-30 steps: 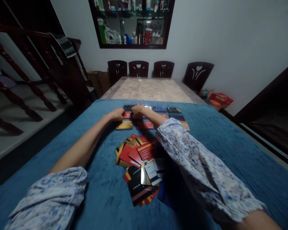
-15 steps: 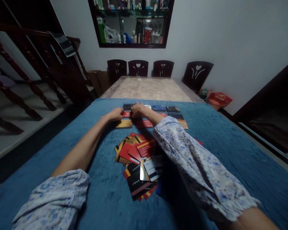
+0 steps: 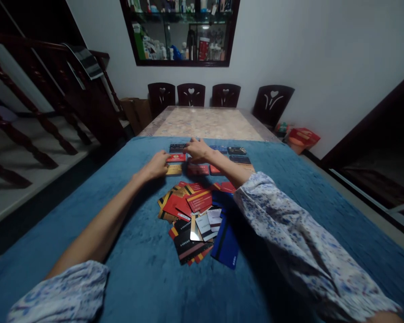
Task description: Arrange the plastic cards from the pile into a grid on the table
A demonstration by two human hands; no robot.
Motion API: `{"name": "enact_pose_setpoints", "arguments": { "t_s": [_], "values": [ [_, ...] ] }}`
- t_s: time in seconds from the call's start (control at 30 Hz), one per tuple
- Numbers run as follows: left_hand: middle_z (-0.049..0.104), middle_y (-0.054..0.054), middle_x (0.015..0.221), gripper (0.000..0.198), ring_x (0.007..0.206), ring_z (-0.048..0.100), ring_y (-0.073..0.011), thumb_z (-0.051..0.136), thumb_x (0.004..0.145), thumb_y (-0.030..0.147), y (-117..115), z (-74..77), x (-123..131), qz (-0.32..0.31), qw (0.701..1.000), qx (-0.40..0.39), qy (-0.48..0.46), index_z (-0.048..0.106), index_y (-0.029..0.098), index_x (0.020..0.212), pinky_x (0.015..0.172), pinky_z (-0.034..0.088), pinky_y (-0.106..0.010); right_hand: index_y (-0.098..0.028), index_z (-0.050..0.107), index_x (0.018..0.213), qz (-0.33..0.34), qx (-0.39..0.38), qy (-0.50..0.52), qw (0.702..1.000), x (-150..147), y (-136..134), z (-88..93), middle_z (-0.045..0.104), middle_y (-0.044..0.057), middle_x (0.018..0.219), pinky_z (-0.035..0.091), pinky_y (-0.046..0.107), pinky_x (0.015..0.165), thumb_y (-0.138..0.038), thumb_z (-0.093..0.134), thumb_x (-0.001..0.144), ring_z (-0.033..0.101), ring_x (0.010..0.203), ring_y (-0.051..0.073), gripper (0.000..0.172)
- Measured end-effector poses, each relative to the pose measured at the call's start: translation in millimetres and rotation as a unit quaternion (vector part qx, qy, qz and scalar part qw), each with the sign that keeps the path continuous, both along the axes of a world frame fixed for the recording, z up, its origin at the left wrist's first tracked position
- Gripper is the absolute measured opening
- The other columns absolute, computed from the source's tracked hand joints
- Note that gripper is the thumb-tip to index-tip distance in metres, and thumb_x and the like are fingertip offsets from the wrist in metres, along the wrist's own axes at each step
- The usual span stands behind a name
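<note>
My left hand (image 3: 157,165) rests at the left ends of a red card (image 3: 177,158) and a gold card (image 3: 174,170). Its fingers are slightly bent, touching the red card's edge and not wrapped round it. Palm down over the middle of the card rows, my right hand (image 3: 198,150) has its fingers apart, with no card visible in it. It partly covers the cards beneath. Dark cards (image 3: 177,148) lie just beyond my left fingertips. Nearer me, a loose heap mixes red cards (image 3: 199,201), black cards (image 3: 190,246), white cards (image 3: 205,225) and blue cards (image 3: 226,242).
A blue cloth (image 3: 134,278) covers the near part of the table; its patterned top (image 3: 210,121) shows beyond. Several dark chairs (image 3: 191,94) stand at the far side. A wooden railing (image 3: 30,112) is at the left, a red bag (image 3: 304,136) at the right.
My right hand has lifted off the red card and shifted slightly right. My left hand has drawn a little back left. More of the blue cards now shows.
</note>
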State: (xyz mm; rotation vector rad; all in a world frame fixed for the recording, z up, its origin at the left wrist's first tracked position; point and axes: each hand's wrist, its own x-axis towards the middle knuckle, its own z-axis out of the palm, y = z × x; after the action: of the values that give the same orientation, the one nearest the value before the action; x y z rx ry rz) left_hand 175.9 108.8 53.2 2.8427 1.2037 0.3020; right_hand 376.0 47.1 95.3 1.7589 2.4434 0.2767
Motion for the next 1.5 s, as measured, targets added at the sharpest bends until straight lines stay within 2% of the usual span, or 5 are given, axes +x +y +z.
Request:
{"name": "enact_pose_setpoints", "arguments": {
  "t_s": [0.23,0.63,0.83,1.17,1.5],
  "values": [
    [0.062,-0.013,0.126,0.039,0.12,0.059,-0.0274,0.051,0.08,0.012,-32,-1.6,4,-0.057,0.998,0.012,-0.024,0.069,0.012,0.115,0.11,0.047,-0.037,-0.021,0.07,0.124,0.017,0.032,0.028,0.999,14,-46,-4.7,0.064,0.015,0.131,0.035,0.043,0.091,-0.026,0.059,0.092,0.043,0.124,0.034,0.034],
    [0.063,-0.015,0.121,0.03,0.113,0.059,-0.0285,0.056,0.08,0.01,-88,-2.3,37,-0.164,0.986,0.03,-0.01,0.07,0.013,0.107,0.102,0.05,-0.043,-0.024,0.071,0.124,-0.014,0.01,0.043,0.999,63,-130,-23.5,0.068,0.013,0.126,0.035,0.042,0.088,-0.027,0.061,0.091,0.044,0.12,0.033,0.035],
    [0.066,-0.013,0.118,0.022,0.116,0.057,-0.0276,0.057,0.086,0.011,-118,-1.1,56,-0.216,0.976,-0.014,-0.009,0.07,0.015,0.103,0.103,0.048,-0.042,-0.024,0.074,0.12,-0.025,0.013,0.086,0.996,89,-160,-34.6,0.07,0.013,0.124,0.038,0.042,0.088,-0.041,0.059,0.096,0.048,0.117,0.033,0.033],
    [0.068,-0.012,0.124,0.023,0.12,0.056,-0.0264,0.059,0.088,0.016,-138,-12.4,64,-0.287,0.956,-0.06,-0.017,0.071,0.016,0.107,0.105,0.046,-0.042,-0.022,0.074,0.12,0.021,-0.042,0.103,0.994,108,-176,-40.9,0.071,0.012,0.12,0.041,0.044,0.093,-0.025,0.066,0.083,0.053,0.11,0.03,0.037],
    [0.069,-0.012,0.129,0.022,0.125,0.056,-0.0272,0.062,0.09,0.025,-138,-11.5,61,-0.31,0.946,-0.089,-0.018,0.074,0.019,0.108,0.109,0.044,-0.045,-0.02,0.075,0.114,0.078,-0.053,0.134,0.987,102,-174,-47.5,0.073,0.013,0.111,0.041,0.045,0.098,-0.031,0.069,0.083,0.059,0.102,0.027,0.033]
  ]
}}
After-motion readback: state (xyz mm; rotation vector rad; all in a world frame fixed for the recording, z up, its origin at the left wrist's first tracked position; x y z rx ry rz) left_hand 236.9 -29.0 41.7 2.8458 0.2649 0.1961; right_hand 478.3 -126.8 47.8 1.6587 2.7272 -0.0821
